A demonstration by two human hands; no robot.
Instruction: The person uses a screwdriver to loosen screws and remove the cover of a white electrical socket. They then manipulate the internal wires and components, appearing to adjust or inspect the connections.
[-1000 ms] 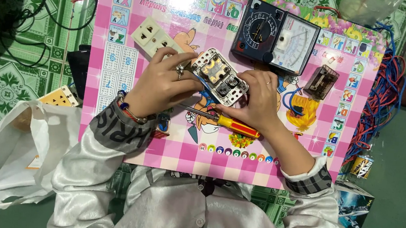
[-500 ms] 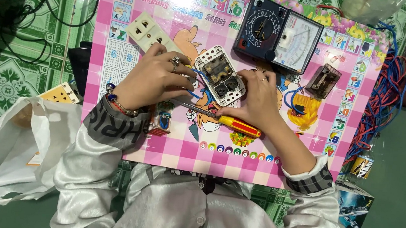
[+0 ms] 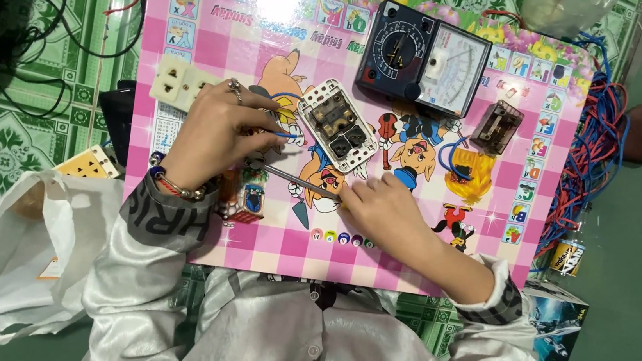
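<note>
— Where's the socket?
— White plastic, square, on our glossy pink board. Our left hand pinches its blue wire.
— Right hand?
— Curled round the screwdriver, thin metal shaft.

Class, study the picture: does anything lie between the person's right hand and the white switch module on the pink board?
Nothing visible blocks it. The right hand grips a screwdriver just below the white switch module, with only bare pink board between them.
</note>
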